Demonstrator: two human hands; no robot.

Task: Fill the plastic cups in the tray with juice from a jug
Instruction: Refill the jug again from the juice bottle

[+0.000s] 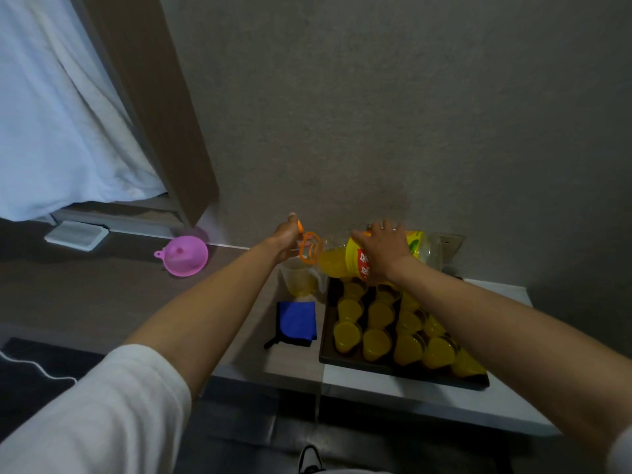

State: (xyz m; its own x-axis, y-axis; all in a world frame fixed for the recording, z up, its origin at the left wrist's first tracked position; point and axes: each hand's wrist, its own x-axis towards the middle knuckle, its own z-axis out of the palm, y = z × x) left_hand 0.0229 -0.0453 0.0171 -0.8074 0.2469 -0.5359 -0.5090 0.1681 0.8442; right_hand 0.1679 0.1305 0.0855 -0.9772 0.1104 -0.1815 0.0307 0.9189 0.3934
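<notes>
Bottle: large juice bottle [355, 260] with a yellow label, tipped nearly level above the far end of the tray; its long axis runs left to right, mouth to the left.
Right hand: right hand [384, 249] wraps the bottle's middle from above, fingers pressed round the label.
Left hand: left hand [285, 239] is at the bottle's mouth end, grip pinching the orange cap [300, 225], with the orange carry ring [309, 249] hanging just beside it.
Jug: clear measuring jug [299, 278] stands on the bench [393, 395] directly below the bottle's mouth, just left of the tray, with a little juice in its bottom.
Key relation: the mouth points left and slightly down toward the jug, so the pour depends on the neck lying over the jug's opening; the left hand is nearer to it.
Tray: dark tray [403, 369] on the bench, below the right forearm.
Cups: plastic cups [376, 343] in rows, about fifteen visible, all showing yellow juice; some are hidden under the arm, so the count is approximate.
Others: one blue cloth [297, 321] folded left of the tray, one pink funnel [184, 256] well apart to the left.
Stage: likely refilling the jug.
</notes>
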